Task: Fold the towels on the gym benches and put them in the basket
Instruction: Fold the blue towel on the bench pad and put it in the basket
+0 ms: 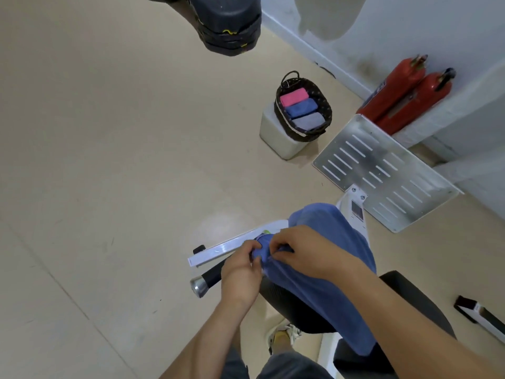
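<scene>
**While pinching one edge: blue towel on the bench, fold not yet begun**

While bent over the near end of the bench pad (404, 291), noted both hands close together on one bunched edge of the blue towel (328, 274).

- Left hand (240, 272): thumb and curled fingers pinching a gathered lump of cloth.
- Right hand (303, 250): fingers curled down, pinching the same edge just beside the left.
- Remainder of towel: draped loose along the pad, rumpled, hanging over its sides.
- Basket (325, 105): well apart across the floor, on a white box (273, 138), holding a pink, a blue and a grey folded towel side by side.

Judged as hunting for corners before spreading out.

Risks from here:
- Could grip several layers instead of one, given the bunching. Would leave a hidden twist and a skewed fold.
- Could catch on the chrome-tipped handle (203, 283) just beside the left hand if pulled that way.
- Could drop the free end to the floor if lifted from this end only.
- Could crowd the basket, which appears nearly full. Appears also to overhang its box, so pressing down on the overhanging side might tip it.
</scene>
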### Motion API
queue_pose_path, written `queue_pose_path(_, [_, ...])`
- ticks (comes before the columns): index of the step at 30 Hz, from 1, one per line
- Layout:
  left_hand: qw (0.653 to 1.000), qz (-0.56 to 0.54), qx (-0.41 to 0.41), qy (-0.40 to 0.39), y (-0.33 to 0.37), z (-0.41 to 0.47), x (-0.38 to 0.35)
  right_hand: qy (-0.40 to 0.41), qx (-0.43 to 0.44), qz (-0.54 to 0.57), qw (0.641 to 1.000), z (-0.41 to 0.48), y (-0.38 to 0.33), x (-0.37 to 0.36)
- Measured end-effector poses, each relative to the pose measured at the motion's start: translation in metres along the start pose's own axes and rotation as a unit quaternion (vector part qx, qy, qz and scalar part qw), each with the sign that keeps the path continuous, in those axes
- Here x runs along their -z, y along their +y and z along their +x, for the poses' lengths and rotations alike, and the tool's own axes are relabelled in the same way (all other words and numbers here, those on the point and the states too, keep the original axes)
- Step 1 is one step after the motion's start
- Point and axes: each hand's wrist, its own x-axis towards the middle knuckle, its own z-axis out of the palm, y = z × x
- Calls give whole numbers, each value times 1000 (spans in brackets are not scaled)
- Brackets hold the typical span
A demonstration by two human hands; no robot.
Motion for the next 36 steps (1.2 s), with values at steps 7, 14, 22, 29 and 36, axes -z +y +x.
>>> queue_pose_path(7, [948,-313,63,-9,79,-8,25,101,-30,175,979,-37,6,20])
queue_pose_path(14, [910,-398,8,-117,152,-43,13,178,-19,363,915,-124,7,78])
queue_pose_path(22, [878,-424,-78,-207,220,-88,-4,349,8,382,856,-200,9,106])
queue_pose_path(29, [906,-329,-189,-187,263,-118,-7,438,15,399,806,-236,6,113])
queue_pose_path(36, [918,-263,-236,-179,280,-132,-6,467,46,399,788,-258,3,117])
